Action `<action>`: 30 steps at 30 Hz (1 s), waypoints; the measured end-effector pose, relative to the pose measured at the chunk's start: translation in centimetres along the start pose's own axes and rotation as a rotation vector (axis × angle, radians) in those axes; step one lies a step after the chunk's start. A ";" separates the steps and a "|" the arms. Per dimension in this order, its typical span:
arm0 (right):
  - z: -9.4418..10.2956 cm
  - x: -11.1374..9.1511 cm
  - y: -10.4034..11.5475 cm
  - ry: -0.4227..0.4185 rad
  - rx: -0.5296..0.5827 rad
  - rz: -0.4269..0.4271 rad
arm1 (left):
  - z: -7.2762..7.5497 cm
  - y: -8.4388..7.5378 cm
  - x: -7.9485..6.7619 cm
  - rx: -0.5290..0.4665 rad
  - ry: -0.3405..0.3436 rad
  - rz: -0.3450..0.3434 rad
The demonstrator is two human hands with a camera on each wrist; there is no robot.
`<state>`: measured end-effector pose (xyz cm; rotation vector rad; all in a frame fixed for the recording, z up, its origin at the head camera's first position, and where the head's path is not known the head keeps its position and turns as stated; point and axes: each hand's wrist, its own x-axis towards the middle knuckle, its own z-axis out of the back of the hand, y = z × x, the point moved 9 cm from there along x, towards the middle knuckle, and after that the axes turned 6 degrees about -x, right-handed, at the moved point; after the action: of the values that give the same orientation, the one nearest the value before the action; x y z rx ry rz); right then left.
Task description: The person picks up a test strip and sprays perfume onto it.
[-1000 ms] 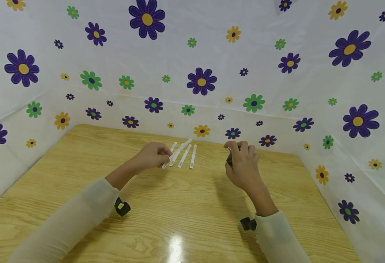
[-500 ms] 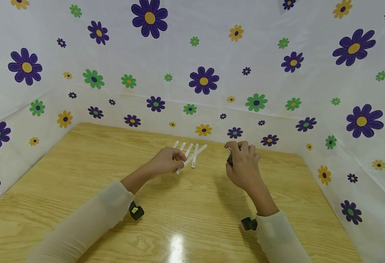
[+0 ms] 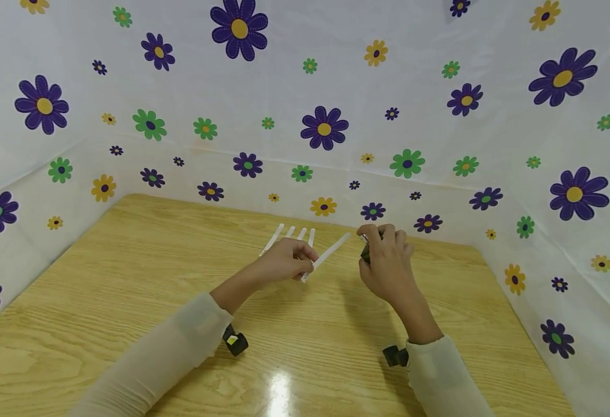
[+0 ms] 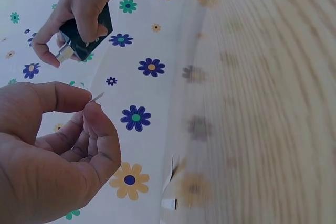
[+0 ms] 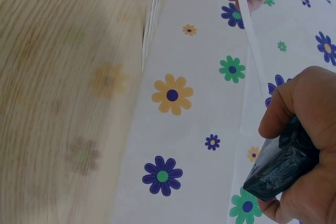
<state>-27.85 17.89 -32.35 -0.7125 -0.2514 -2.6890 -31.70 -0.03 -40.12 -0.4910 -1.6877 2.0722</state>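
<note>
Between thumb and index finger, my left hand (image 3: 284, 262) pinches a narrow white paper test strip (image 3: 333, 250) by its printed end, above the table. Its far end slants up toward my right hand (image 3: 385, 263). That hand grips a dark green glass perfume bottle (image 5: 283, 166), raised off the table and tilted. In the left wrist view, the index fingertip lies on the silver spray nozzle (image 4: 65, 52). A short gap separates the strip's tip from the bottle. Several more white strips (image 3: 271, 238) lie on the table behind my left hand, partly hidden by it.
The light wooden table (image 3: 305, 336) ends at a white cloth wall (image 3: 263, 75) with printed flowers, which also encloses both sides. A black wrist camera (image 3: 236, 343) hangs under the left sleeve, and another black camera (image 3: 394, 355) under the right.
My left hand has carried its strip to the right, away from over the other strips and closer to the bottle. The right hand has stayed in place with the bottle.
</note>
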 end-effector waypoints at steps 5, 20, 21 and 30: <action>0.0 0.0 0.1 -0.003 0.004 0.001 | -0.5 -0.3 -0.3 -0.033 -0.005 0.007; -0.2 0.1 0.2 0.020 0.012 -0.009 | -0.6 -0.6 -0.5 -0.131 -0.022 0.010; -0.2 0.0 0.2 0.020 0.013 -0.011 | -0.6 -0.7 -0.6 -0.131 -0.024 0.012; -0.2 0.0 0.1 0.005 0.029 -0.015 | -1.0 -1.3 -1.1 -0.120 -0.024 0.020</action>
<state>-27.87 17.72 -32.52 -0.6971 -0.2954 -2.6950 -30.13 0.48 -39.10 -0.5244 -1.8360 2.0055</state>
